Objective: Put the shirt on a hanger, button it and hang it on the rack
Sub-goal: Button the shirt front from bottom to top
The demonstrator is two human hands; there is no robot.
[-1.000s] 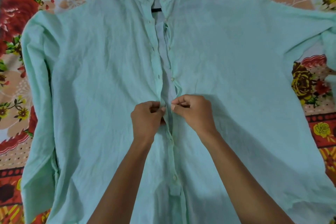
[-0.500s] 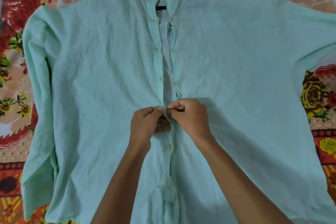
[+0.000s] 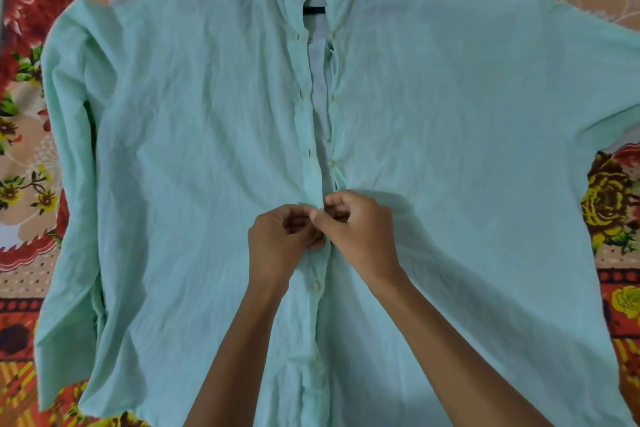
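So the left hand (image 3: 282, 239) and right hand (image 3: 353, 229) have closed together, pinching the crumpled mint-green cotton shirt (image 3: 194, 149) placket mid-front; upper buttons remain undone.

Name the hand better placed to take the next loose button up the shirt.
Likely the right hand: the next loose button sits on the placket edge just above its knuckles. The left hand pinches the buttonhole side of the shirt.

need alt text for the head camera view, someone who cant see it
A person's left hand and right hand pinch the two front edges of a wrinkled mint-green button-up shirt together at mid-chest. The shirt lies flat on a red and orange floral bedsheet, closed below the hands and open above, with a dark hanger showing at the collar.
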